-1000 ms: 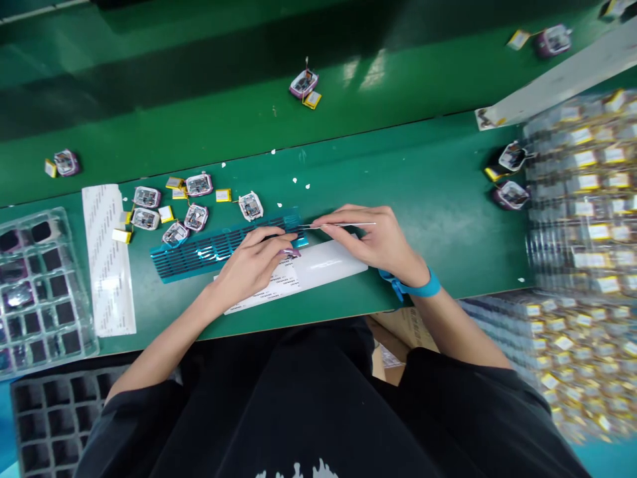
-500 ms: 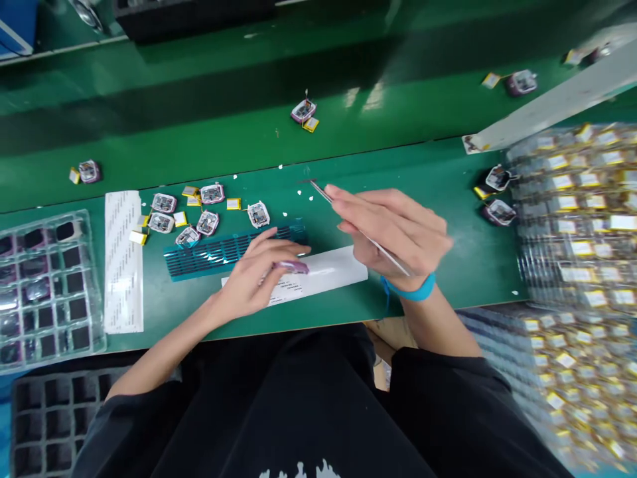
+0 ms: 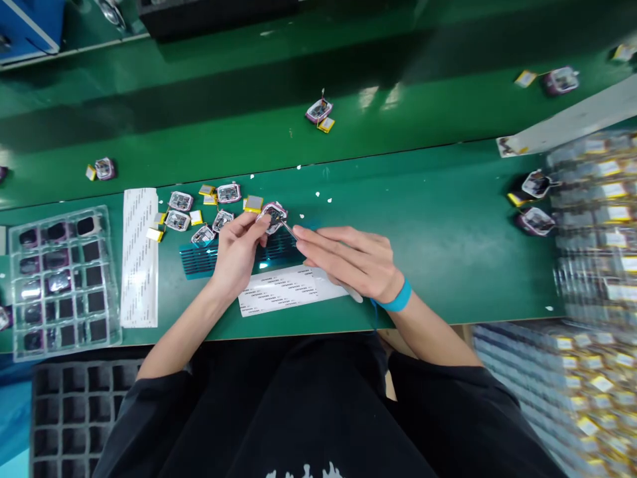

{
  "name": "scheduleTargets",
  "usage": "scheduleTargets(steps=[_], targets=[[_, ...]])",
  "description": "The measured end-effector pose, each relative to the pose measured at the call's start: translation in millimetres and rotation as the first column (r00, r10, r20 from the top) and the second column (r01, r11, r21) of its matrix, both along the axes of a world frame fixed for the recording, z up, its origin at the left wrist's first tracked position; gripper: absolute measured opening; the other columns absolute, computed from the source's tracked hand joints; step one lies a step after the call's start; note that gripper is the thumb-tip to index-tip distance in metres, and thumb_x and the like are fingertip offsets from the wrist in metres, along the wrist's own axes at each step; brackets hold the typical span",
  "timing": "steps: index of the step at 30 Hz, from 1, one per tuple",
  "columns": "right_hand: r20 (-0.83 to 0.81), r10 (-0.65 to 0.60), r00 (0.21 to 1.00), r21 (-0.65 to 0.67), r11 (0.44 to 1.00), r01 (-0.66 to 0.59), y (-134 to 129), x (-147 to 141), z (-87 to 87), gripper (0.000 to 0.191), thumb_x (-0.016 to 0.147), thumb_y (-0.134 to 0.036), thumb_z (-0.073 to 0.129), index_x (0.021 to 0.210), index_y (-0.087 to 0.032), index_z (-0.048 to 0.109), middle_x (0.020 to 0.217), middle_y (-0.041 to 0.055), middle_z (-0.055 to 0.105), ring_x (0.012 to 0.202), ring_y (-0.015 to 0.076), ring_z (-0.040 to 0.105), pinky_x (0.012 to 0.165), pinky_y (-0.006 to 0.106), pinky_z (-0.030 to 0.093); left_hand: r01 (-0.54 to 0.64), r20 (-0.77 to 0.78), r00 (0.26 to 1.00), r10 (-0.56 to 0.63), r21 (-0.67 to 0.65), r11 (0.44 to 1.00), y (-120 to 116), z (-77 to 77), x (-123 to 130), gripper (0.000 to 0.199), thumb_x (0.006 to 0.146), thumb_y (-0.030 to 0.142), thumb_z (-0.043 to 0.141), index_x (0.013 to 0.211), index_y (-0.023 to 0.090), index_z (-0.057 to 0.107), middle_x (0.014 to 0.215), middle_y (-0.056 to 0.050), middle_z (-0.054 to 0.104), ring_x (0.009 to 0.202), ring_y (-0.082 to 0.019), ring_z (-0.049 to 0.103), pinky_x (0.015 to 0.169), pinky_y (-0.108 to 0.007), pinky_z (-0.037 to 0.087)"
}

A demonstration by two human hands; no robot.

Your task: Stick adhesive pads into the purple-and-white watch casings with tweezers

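My left hand (image 3: 235,255) is closed on a small purple-rimmed device housing (image 3: 273,216), its open side facing up with a circuit board inside. Pinched in my right hand (image 3: 355,259) is a pair of metal tweezers (image 3: 288,229). Their tip touches or hovers at the board; any small part in it is too tiny to make out. Beneath the hands lies a teal slotted strip (image 3: 199,263). Closer to me is a white printed sheet (image 3: 276,292). Yellow-edged batteries (image 3: 253,203) lie just beyond the left hand.
Several open housings (image 3: 178,220) with batteries sit left of my hands. Further left are a white printed strip (image 3: 140,259) and a clear compartment tray (image 3: 114,292). More housings (image 3: 318,111) rest on the green surface beyond. Stacked clear trays (image 3: 597,279) stand at the right.
My left hand has moved away from me off the white sheet, and its housing now shows the open side. The tweezers have come down leftward to that housing. The view has shifted slightly.
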State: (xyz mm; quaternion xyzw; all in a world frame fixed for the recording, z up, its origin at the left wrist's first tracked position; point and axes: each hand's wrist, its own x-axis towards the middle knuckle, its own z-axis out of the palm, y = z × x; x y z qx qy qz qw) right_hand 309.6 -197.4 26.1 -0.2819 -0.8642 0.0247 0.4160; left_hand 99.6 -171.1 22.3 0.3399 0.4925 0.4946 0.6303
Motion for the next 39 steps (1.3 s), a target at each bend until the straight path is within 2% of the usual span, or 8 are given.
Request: scheduleTargets(steps=[5, 10, 15, 20, 23, 30, 36, 39], targets=[[0.057, -0.009, 0.998, 0.097, 0.995, 0.003, 2, -6, -2.8, 0.037, 0.092, -0.016, 0.074, 0.129, -0.021, 0.071, 0.127, 0.0050, 0.073, 0.095, 0.0218, 0.078, 0.080, 0.034, 0.070, -0.084, 0.023, 0.996, 0.085, -0.009, 0.996, 0, 1.6, -2, 0.018, 0.077, 0.018, 0.073, 0.070, 0.019, 0.056, 0.063, 0.005, 0.061, 0.054, -0.009, 0.059, 0.057, -0.024, 0.049], [0.068, 0.019, 0.998, -0.027, 0.999, -0.017, 1, -8, -4.6, 0.034, 0.093, -0.018, 0.074, 0.124, -0.032, 0.073, 0.127, -0.0028, 0.073, 0.098, 0.0199, 0.077, 0.079, 0.032, 0.070, -0.094, -0.051, 0.994, 0.094, -0.002, 0.996, -2, 2.6, -2, 0.022, 0.073, 0.019, 0.073, 0.071, 0.021, 0.051, 0.061, 0.006, 0.061, 0.051, -0.010, 0.061, 0.056, -0.026, 0.051], [0.120, 0.047, 0.992, -0.066, 0.997, -0.040, -1, -10, -5.9, 0.025, 0.094, -0.021, 0.074, 0.117, -0.031, 0.076, 0.126, -0.0021, 0.074, 0.097, 0.0194, 0.077, 0.068, 0.028, 0.068, -0.107, -0.082, 0.991, 0.107, -0.004, 0.994, -5, 3.6, 0, 0.022, 0.071, 0.021, 0.073, 0.068, 0.022, 0.052, 0.058, 0.007, 0.061, 0.048, -0.010, 0.059, 0.054, -0.026, 0.052], [0.166, 0.030, 0.986, 0.070, 0.997, -0.042, -1, -12, -3.5, 0.021, 0.096, -0.021, 0.071, 0.115, -0.028, 0.076, 0.125, -0.0004, 0.074, 0.095, 0.0188, 0.077, 0.068, 0.029, 0.068, -0.091, -0.099, 0.991, 0.092, 0.021, 0.996, -7, 4.2, -1, 0.024, 0.073, 0.020, 0.077, 0.068, 0.021, 0.054, 0.057, 0.007, 0.062, 0.048, -0.010, 0.060, 0.053, -0.025, 0.052], [0.138, 0.018, 0.990, 0.133, 0.990, -0.036, -1, -12, -4.1, 0.024, 0.094, -0.019, 0.073, 0.118, -0.023, 0.075, 0.124, 0.0029, 0.075, 0.095, 0.0199, 0.077, 0.074, 0.031, 0.069, -0.082, -0.117, 0.989, 0.087, 0.049, 0.995, -8, 4.1, 0, 0.025, 0.076, 0.024, 0.080, 0.072, 0.022, 0.055, 0.057, 0.007, 0.063, 0.046, -0.011, 0.061, 0.052, -0.025, 0.054], [0.030, 0.012, 0.999, 0.030, 0.999, -0.012, -3, -11, -7.6, 0.036, 0.094, -0.015, 0.071, 0.130, -0.018, 0.068, 0.125, 0.0073, 0.075, 0.096, 0.0203, 0.077, 0.077, 0.032, 0.070, -0.064, -0.220, 0.971, 0.091, 0.126, 0.990, -13, 3.3, 0, 0.028, 0.082, 0.040, 0.083, 0.090, 0.021, 0.064, 0.067, 0.003, 0.069, 0.059, -0.016, 0.073, 0.061, -0.030, 0.062], [0.021, 0.021, 1.000, 0.007, 1.000, -0.021, -5, -10, -6.1, 0.036, 0.093, -0.010, 0.070, 0.130, -0.009, 0.066, 0.120, 0.0118, 0.077, 0.093, 0.0221, 0.076, 0.074, 0.035, 0.069, -0.048, -0.210, 0.974, 0.079, 0.149, 0.988, -13, 5.1, 1, 0.032, 0.080, 0.043, 0.085, 0.089, 0.021, 0.063, 0.065, 0.003, 0.071, 0.054, -0.016, 0.073, 0.056, -0.027, 0.063], [0.016, 0.010, 1.000, -0.014, 1.000, -0.009, -6, -10, -5.7, 0.036, 0.096, -0.010, 0.067, 0.132, -0.011, 0.065, 0.120, 0.0103, 0.077, 0.095, 0.0204, 0.076, 0.076, 0.034, 0.069, -0.043, -0.192, 0.978, 0.078, 0.178, 0.983, -13, 3.8, 2, 0.036, 0.078, 0.045, 0.086, 0.088, 0.020, 0.063, 0.063, 0.004, 0.071, 0.052, -0.016, 0.073, 0.054, -0.026, 0.063]])
